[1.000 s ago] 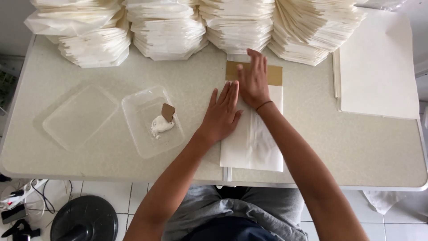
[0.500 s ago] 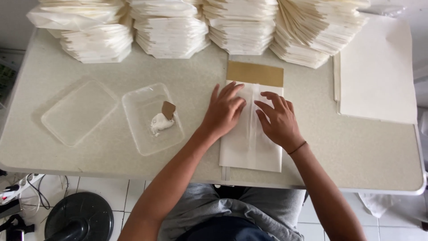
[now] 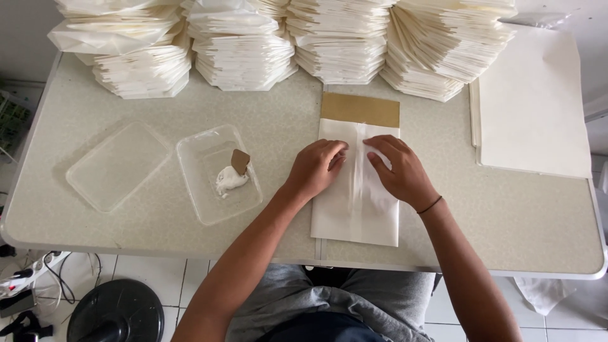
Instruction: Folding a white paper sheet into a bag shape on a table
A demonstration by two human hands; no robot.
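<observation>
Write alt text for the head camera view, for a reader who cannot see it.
Seen from above, a person's left hand and right hand press flat on a folded white paper sheet with a brown card under its far end, on a grey table. Paper stacks line the far edge; a clear tray with white paste sits left.

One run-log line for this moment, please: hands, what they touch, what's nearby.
left hand: flat on white paper bag | right hand: flat on same bag | brown board: under bag's far end | clear tray with paste: left of bag
</observation>
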